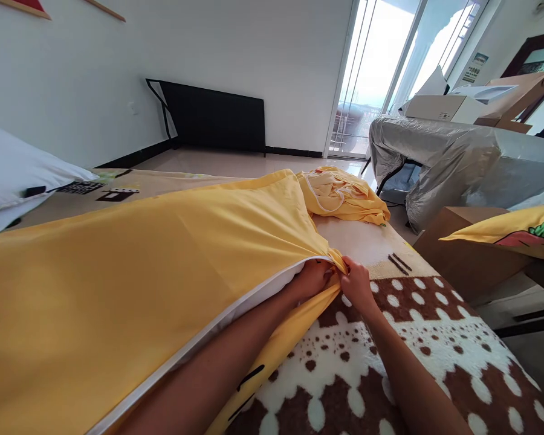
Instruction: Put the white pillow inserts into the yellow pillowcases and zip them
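The right hand (pixel 356 283), right of centre in the frame, is gripping a twisted corner of the yellow cover (pixel 199 241), while the left hand (pixel 317 277) is meeting it from inside the opening, along the white edge (pixel 272 291). For this step, both hands should probably be pinching the corner firmly from either side, keeping the cloth flat rather than twisted and the edge from folding under the left forearm. The left fingertips are hiding in the folds, so whether they are gripping anything I cannot tell. The cover is spreading across the left and centre over the patterned blanket (pixel 412 338), running out of frame at the left. Beyond, a crumpled yellow cloth (pixel 344 192) is hiding its own shape, and the frame is cutting off a yellow pillow (pixel 526 234) at the right edge.
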The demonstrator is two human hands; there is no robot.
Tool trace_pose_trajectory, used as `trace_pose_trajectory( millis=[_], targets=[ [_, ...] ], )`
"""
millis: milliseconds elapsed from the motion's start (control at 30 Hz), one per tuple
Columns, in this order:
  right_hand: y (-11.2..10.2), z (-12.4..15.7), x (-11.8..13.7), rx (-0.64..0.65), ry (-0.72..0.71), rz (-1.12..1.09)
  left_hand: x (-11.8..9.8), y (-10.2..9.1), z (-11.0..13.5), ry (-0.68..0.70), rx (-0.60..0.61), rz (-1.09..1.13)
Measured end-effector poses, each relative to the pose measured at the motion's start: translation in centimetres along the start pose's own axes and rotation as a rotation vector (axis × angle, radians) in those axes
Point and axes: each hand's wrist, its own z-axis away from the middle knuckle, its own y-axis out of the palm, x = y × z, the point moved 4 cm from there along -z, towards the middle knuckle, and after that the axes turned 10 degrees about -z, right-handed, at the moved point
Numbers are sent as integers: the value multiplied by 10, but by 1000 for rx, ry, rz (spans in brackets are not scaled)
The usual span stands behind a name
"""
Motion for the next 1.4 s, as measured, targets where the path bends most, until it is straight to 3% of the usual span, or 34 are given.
trace_pose_trajectory(
  millis=[200, 333, 533, 833, 1233, 1400],
  targets=[
    [8, 1, -6, 24, 119, -520, -3, -6, -1, -8, -18, 66],
    [8, 0, -8, 30, 147, -537, -2, -9, 1, -3, -10, 150],
    [6, -2, -7, 52, 148, -491, 1, -11, 4, -87, -106, 240],
    [9, 1, 0, 90, 274, -736, -2, -1, -6, -146, -115, 314],
    [10, 5, -3, 183, 318, -638, 9, 15, -10, -315, -236, 203],
    [-1, 3, -3, 83, 174, -362, 16, 13, -13, -355, -286, 324]
  ],
)
